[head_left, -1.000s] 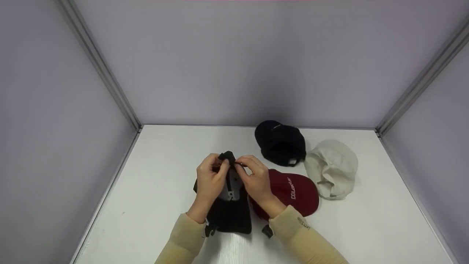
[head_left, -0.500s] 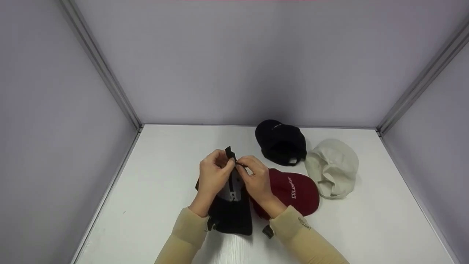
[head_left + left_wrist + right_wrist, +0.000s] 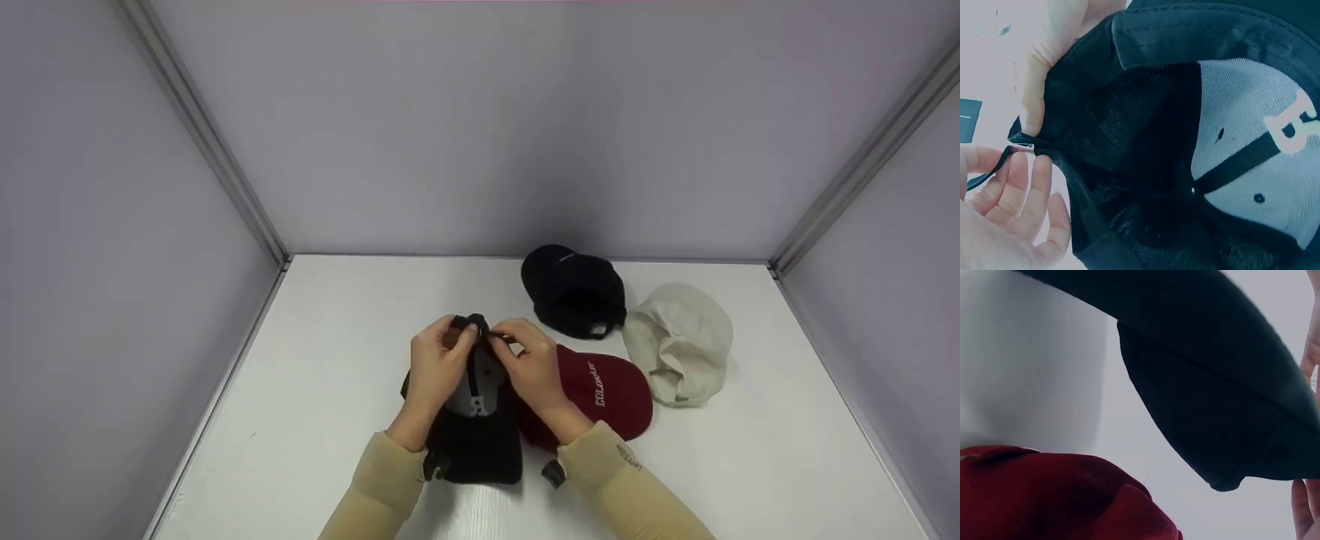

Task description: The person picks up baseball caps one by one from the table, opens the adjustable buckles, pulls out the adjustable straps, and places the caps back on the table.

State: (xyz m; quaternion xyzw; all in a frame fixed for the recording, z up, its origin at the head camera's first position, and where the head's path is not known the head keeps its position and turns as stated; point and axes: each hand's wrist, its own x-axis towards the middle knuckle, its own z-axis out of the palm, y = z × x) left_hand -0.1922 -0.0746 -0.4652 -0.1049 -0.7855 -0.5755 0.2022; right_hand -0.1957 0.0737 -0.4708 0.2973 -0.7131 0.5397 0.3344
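A black baseball cap (image 3: 484, 454) is held with its opening up and its brim towards the person. Inside its crown a grey patch (image 3: 1235, 124) with a white letter shows. My left hand (image 3: 436, 367) grips the cap's back edge by the strap, thumb on top. Right beside it, my right hand (image 3: 534, 367) pinches the thin black strap (image 3: 996, 169) between thumb and finger. A small metal buckle (image 3: 1023, 147) sits between the fingertips in the left wrist view. In the right wrist view the cap's dark outer side (image 3: 1213, 394) hides most of the handwork.
A red cap (image 3: 600, 394) with white lettering lies close by on the right, partly behind the right forearm. Behind it are another black cap (image 3: 574, 292) and a crumpled cream cap (image 3: 679, 345). Grey panels (image 3: 525, 135) wall in the white table (image 3: 322, 360).
The strap's loose end stood upright half a second ago and now lies folded over at the left fingertips. Both hands and the cap have shifted slightly right; the other caps stayed put.
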